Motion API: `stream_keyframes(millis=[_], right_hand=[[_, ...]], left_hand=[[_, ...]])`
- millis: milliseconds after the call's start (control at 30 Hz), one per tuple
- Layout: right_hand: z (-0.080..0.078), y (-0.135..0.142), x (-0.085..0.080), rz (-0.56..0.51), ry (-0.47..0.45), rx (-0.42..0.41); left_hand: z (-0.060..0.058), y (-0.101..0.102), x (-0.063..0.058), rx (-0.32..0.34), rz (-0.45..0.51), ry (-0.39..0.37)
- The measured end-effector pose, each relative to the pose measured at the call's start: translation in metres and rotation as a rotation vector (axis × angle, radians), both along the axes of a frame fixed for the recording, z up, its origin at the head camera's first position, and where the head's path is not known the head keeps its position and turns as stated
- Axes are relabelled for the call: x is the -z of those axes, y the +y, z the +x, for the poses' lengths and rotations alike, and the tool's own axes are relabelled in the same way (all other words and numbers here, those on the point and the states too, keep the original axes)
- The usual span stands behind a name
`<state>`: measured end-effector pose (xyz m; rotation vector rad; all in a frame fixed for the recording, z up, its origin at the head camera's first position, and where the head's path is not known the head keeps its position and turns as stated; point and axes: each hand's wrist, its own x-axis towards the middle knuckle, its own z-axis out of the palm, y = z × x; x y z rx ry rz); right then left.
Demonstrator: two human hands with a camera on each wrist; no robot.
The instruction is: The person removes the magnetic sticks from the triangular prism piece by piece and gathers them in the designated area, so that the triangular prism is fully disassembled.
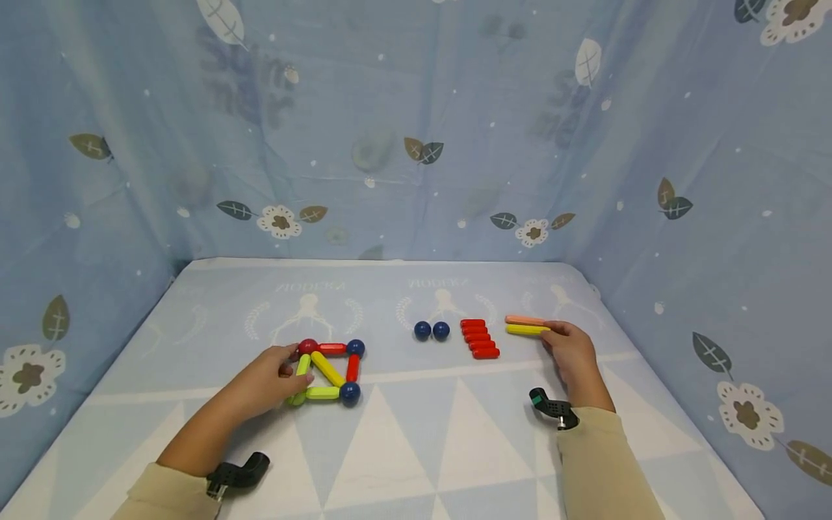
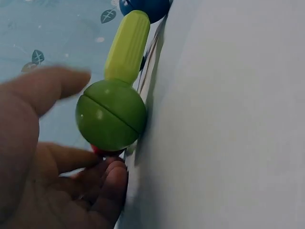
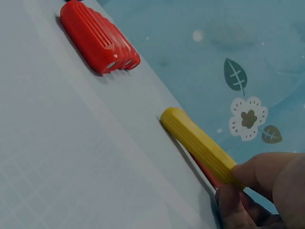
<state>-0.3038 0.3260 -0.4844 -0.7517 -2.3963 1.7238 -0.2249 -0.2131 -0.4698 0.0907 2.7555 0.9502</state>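
Observation:
At the left, a flat frame of magnetic rods and balls lies on the table: a red ball (image 1: 308, 347), blue balls (image 1: 349, 393), a green ball (image 2: 111, 114), red rods and yellow-green rods (image 1: 323, 393), plus a yellow diagonal rod (image 1: 328, 369). My left hand (image 1: 268, 384) holds its left side, fingers by the red ball and thumb over the left rod; the thumb is blurred in the left wrist view. My right hand (image 1: 573, 355) pinches the end of a yellow magnetic rod (image 3: 200, 145). Just behind that lies an orange rod (image 1: 525, 320), its end partly hidden by the fingers.
Several red rods (image 1: 479, 339) lie in a column left of the right hand. Two loose blue balls (image 1: 432, 331) sit farther left. A patterned cloth covers the table (image 1: 403, 448), and blue curtains (image 1: 390, 94) stand behind and at both sides.

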Motion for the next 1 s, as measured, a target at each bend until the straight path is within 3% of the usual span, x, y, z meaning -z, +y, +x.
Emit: stream_keyframes(millis=[133,233,433,667,800,1000], right_hand=[[-0.001,-0.001,-0.001,-0.002,-0.002,0.043],[-0.001,-0.001,-0.002,0.004,-0.017,0.056],[0.000,-0.001,0.000,0.027,-0.028,0.058],[0.007,-0.034,-0.017,0.114,0.080,0.052],[0.012,-0.078,-0.039,0.205,0.148,-0.099],[0.020,-0.153,-0.053,0.358,0.148,-0.520]], left_hand=[[0.004,-0.002,-0.002,0.130,-0.025,-0.009],[0.005,-0.003,-0.004,0.184,0.003,0.001],[0.005,-0.004,-0.002,0.187,0.050,0.009],[0.004,-0.007,0.002,0.141,0.054,0.014],[0.002,-0.007,0.002,0.147,0.063,0.018],[0.002,-0.008,0.001,0.162,0.075,0.010]])
